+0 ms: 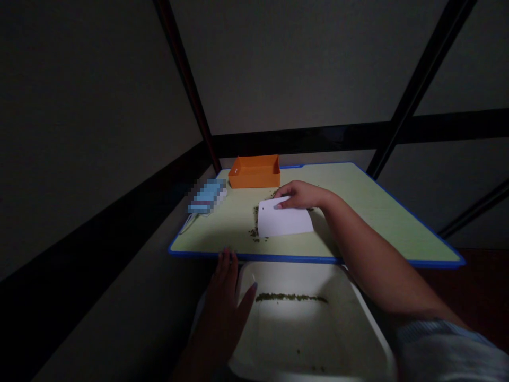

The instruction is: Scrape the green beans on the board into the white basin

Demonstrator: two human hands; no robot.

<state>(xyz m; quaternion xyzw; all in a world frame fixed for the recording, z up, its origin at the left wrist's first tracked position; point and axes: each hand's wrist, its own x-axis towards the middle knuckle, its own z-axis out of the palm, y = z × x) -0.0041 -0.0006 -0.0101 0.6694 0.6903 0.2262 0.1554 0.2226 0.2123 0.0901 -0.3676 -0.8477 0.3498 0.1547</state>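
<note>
My right hand (299, 195) pinches the upper edge of a white sheet of paper (284, 220) over the table. Small dark green-brown bits (255, 232) lie scattered along the left side of the sheet, and a few show behind it. My left hand (227, 297) rests at the left rim of a white basin (310, 329), fingers apart, with the fingertips near the table's front edge. Inside the basin, a line of the same dark bits (292, 297) runs along the far end of its floor, with a few loose ones nearer me.
The light green table (382, 212) has a blue edge. An orange tray (258, 179) stands at the back left. At the left edge lies a blue, pixelated packet (207, 196) with something white beside it. Dark-framed wall panels close off the back and left.
</note>
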